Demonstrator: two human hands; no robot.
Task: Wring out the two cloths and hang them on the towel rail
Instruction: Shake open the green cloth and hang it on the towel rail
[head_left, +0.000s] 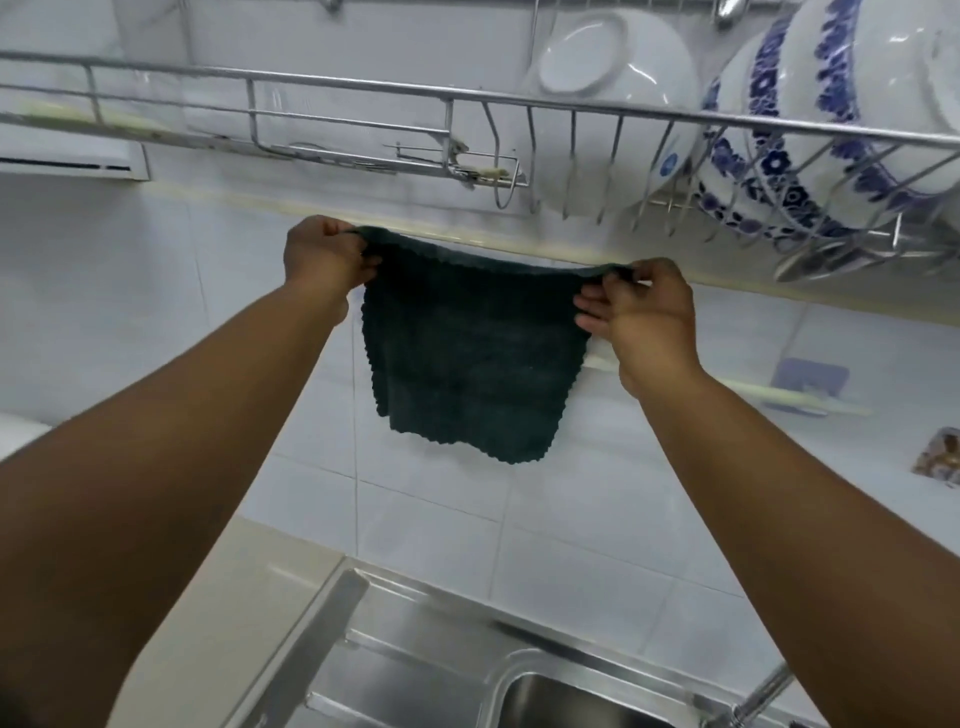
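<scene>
A dark green cloth (467, 353) hangs spread flat in front of the white tiled wall. My left hand (322, 260) pinches its upper left corner and my right hand (644, 317) pinches its upper right corner, so the top edge is stretched between them. A pale towel rail (779, 392) runs along the wall behind my right hand, fixed by a bluish holder (810, 376); the cloth and my hand hide its left part. Whether the cloth touches the rail I cannot tell. No second cloth is in view.
A steel dish rack (467, 98) juts out overhead, holding a white bowl (613, 78) and blue-patterned bowls (831, 130). Below are the steel sink (545, 691), its drainboard and a tap (763, 691) at the lower right.
</scene>
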